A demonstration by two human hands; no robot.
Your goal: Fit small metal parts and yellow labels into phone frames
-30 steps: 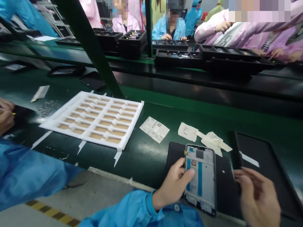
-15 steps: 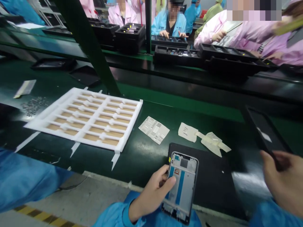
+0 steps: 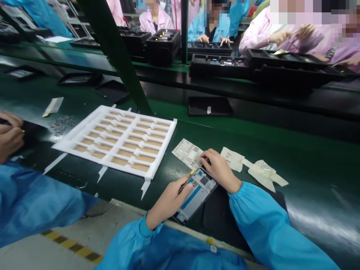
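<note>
My left hand (image 3: 168, 204) grips a smartphone middle frame (image 3: 195, 198), which is tilted, with its metal back and blue strips showing. A thin dark tool (image 3: 185, 183) lies along my left fingers, though its exact kind is hard to tell. My right hand (image 3: 221, 170) hangs curled just above the frame's top edge, next to a sheet of small white labels (image 3: 188, 153). Its fingertips pinch near a dark tip, and whatever they hold is mostly hidden. Pieces of cream film (image 3: 264, 174) lie to the right. Beneath my hands is a black mat (image 3: 221, 212).
A white foam tray with tan pads (image 3: 114, 142) lies on the green bench (image 3: 165, 189) to my left. A co-worker's hands (image 3: 9, 135) work at the far left. Black parts trays (image 3: 219, 65) and a dark green post (image 3: 118, 56) stand beyond, with more workers behind.
My right hand has let go of the black tray, which now lies on the far shelf. My hands have come together, and the phone frame has moved up and left toward the labels.
</note>
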